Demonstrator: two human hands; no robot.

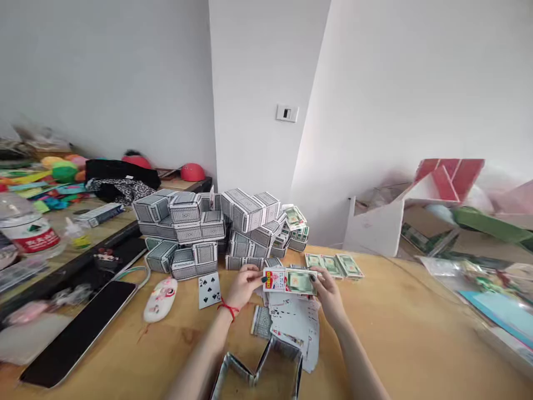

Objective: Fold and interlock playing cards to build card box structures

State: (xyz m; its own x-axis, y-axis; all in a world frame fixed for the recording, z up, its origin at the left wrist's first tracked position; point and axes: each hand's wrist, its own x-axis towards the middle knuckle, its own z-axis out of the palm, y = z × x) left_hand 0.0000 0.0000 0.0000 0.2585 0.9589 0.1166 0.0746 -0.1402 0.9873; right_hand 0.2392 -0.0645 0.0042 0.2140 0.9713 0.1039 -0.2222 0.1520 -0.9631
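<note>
The held cards (298,281) run lengthwise left to right, short of the far edge of the surface (400,322) (left hand (245,284) and right hand (330,293) each pinching an end), green-framed rightward, white-and-red leftward.

On the left we see 1 white card (273,280) with a red-and-yellow panel, touching 1 green-bordered card (300,282) on the right; both sit at the far end of loose, overlapping playing cards (293,319).

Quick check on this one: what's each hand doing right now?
Left hand: closed, pinching the red-and-white card at its left end.
Right hand: closed, pinching the green-patterned piece at its right end.
</note>
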